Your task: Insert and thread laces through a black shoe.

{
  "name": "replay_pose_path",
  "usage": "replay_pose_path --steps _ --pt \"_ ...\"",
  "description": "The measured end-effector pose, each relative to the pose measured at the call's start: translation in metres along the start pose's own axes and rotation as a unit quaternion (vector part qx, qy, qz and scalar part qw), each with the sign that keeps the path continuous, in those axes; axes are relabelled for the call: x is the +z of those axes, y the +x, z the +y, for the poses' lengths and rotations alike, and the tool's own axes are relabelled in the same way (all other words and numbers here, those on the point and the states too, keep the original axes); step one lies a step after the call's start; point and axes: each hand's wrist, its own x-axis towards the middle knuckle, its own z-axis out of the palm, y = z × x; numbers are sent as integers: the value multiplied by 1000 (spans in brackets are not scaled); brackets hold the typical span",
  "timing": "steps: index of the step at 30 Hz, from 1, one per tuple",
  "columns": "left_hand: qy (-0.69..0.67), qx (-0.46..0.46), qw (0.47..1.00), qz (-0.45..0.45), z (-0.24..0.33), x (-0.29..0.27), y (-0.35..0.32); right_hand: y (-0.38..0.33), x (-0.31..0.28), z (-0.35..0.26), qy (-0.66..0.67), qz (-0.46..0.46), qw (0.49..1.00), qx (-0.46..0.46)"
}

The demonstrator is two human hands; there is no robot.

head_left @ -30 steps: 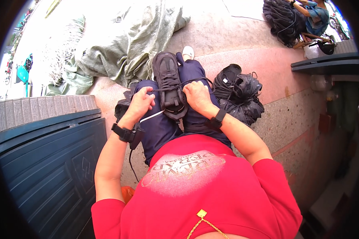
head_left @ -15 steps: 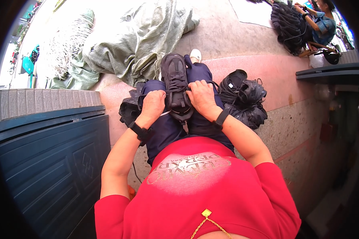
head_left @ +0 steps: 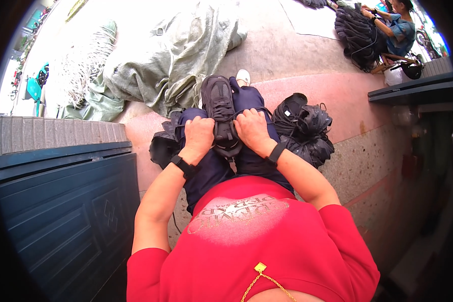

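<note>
A black lace-up sneaker (head_left: 219, 104) lies across my thighs, its toe pointing away from me and its laced upper facing up. At its left side my left hand (head_left: 198, 136) is closed, fingers curled in a pinch on a black shoelace. My right hand (head_left: 253, 130) is closed in the same way on the shoelace at the right side. Both fists are close against the shoe. The fingertips and lace ends are mostly hidden.
Piles of black shoes lie beside my right leg (head_left: 304, 126) and left leg (head_left: 161, 147). Ahead is a grey-green woven sack (head_left: 171, 60), with a heap of white laces (head_left: 88, 68) to its left. A blue door (head_left: 70, 211) stands left. Another person (head_left: 400, 35) sits far right by dark shoes.
Both hands have drawn in closer to the shoe, and the lace strands that spread out to the sides show less. The whole view has shifted slightly.
</note>
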Motion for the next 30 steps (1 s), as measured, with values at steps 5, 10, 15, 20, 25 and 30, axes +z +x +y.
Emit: replay_pose_path --steps 5,10,15,20,25,30 --pt "8 -73 996 46 11 -1 -13 -5 -14 -7 -13 -29 999 -4" --pt "36 -62 997 25 -7 13 -11 1 2 18 -79 -31 996 -17" --pt "-62 -99 993 12 -19 11 -9 1 4 40 42 -13 999 -12" --pt "-70 -82 994 29 -4 0 -3 -1 -3 35 188 -14 982 18" --pt "-97 -31 993 66 12 -6 21 -5 -1 32 209 -3 978 18" --pt "-26 44 999 5 12 6 44 -4 5 29 182 50 980 -59"
